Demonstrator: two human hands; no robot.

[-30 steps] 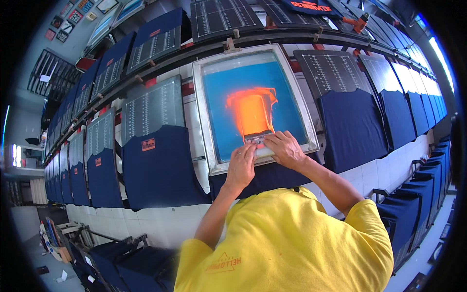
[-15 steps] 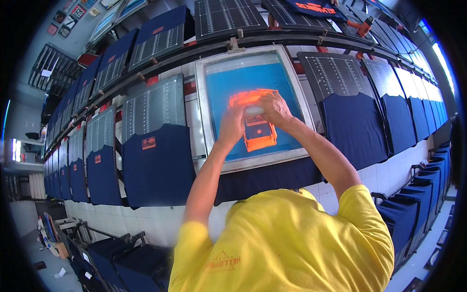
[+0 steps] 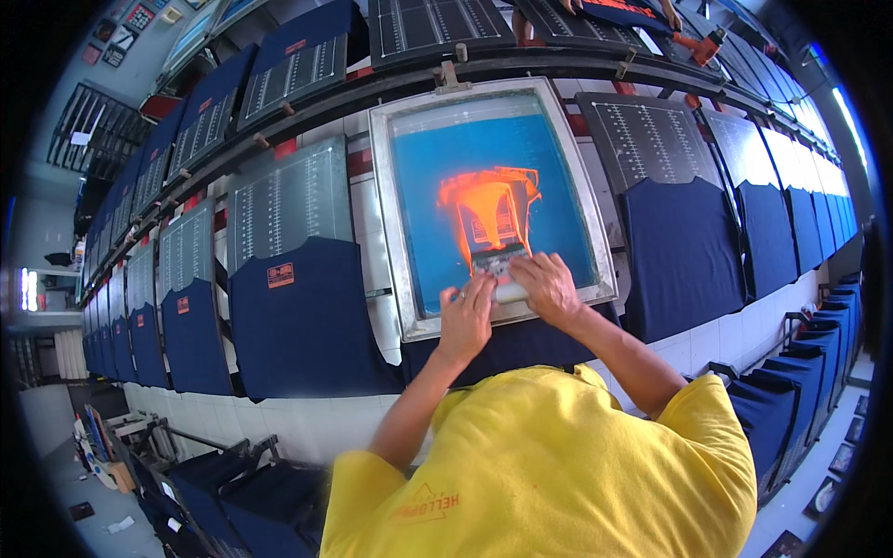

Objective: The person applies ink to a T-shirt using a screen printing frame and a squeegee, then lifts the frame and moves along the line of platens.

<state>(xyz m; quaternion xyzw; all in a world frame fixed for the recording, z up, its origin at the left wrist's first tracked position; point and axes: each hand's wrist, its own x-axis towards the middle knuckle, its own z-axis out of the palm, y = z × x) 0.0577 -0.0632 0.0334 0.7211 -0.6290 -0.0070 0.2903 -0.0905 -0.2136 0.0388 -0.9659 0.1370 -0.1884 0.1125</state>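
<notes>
A screen-printing frame with a pale rim and blue mesh lies in front of me over a dark blue shirt. Bright orange ink spreads across the mesh around a printed design, thickest toward the far side. Near the frame's close edge, my left hand and my right hand grip a squeegee between them. Fingers of both hands are closed over its pale handle; its dark blade side meets the ink. The shirt under the mesh is mostly hidden.
Dark blue shirts with small orange prints lie on boards to my left. To the right, more shirts cover boards. An orange heat gun-like tool and another person's hand are across the rail. Dark shirts hang behind me.
Both my hands have drawn the squeegee from the middle of the mesh toward me, to the frame's near edge. Orange ink streaks now show where they were. Another person's hands appear at the top.
</notes>
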